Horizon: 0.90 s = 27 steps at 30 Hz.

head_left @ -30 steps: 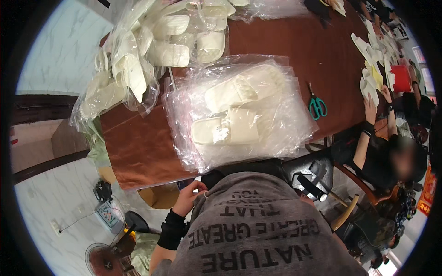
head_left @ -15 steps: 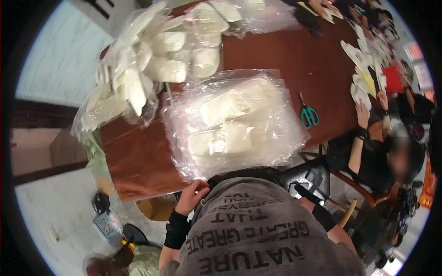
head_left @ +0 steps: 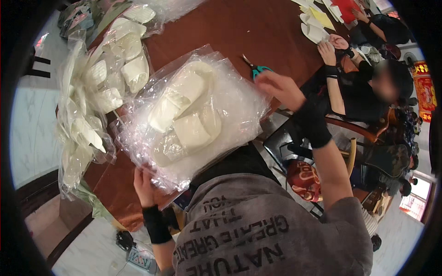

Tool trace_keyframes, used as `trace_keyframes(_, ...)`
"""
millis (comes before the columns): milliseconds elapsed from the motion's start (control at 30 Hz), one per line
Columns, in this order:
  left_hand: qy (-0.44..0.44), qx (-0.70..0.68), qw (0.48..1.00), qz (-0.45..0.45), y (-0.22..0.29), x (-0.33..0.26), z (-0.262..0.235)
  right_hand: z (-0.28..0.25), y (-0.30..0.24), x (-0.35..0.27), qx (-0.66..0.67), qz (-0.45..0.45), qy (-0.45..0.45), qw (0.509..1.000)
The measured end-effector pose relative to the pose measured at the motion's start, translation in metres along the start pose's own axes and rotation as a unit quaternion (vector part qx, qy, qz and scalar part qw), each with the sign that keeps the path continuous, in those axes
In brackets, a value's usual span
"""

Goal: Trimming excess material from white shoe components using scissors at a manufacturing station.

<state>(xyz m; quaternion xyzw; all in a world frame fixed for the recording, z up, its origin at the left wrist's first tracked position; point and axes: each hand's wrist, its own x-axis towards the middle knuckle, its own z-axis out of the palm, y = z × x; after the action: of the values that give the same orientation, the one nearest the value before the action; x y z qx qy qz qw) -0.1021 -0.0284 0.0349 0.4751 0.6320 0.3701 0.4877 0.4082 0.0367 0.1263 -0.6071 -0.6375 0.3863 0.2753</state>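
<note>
A pair of cream slippers point(head_left: 179, 94) lies side by side on a pile of clear plastic bags point(head_left: 239, 108), straight in front of me. Clear film covers the slippers. At the near left corner of the pile my left hand point(head_left: 144, 186) reaches up with its fingers stretched out, touching the edge of the plastic. Over the right side of the table hovers my right hand point(head_left: 280, 89), slightly blurred, its fingers apart and nothing visible in them. It is beside the teal-handled scissors point(head_left: 258, 70) and partly covers their handles.
More bagged cream slippers point(head_left: 124, 46) are heaped along the left of the brown table point(head_left: 198, 32). At the right a co-worker point(head_left: 368, 87) handles loose slippers point(head_left: 314, 30) near yellow sheets point(head_left: 322, 18). A black chair point(head_left: 278, 138) stands close at my right.
My right hand has come up from beside my body to the scissors. My left hand has reached forward to the plastic. The view has turned, so the table appears further left.
</note>
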Motion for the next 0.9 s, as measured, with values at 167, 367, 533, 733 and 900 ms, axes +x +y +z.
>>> trace_keyframes(167,-0.097,-0.144,0.980,-0.100,0.010,0.029,0.056,0.088,0.030,0.062,-0.165,-0.131,0.074,0.975)
trace_keyframes(367,-0.163,-0.162,0.972,-0.043,-0.001,0.025,0.093,0.125,0.086,0.068,-0.140,-0.105,0.002,0.985)
trace_keyframes(533,0.088,0.114,0.986,0.087,-0.025,0.048,0.102,0.129,0.075,0.081,-0.098,-0.140,-0.032,0.985)
trace_keyframes(733,0.169,0.384,0.903,0.097,-0.005,0.078,0.127,0.125,0.088,0.072,-0.143,-0.116,-0.046,0.982)
trace_keyframes(900,-0.001,-0.125,0.991,0.050,-0.059,0.120,0.111,0.130,0.086,0.073,-0.200,-0.153,-0.077,0.965)
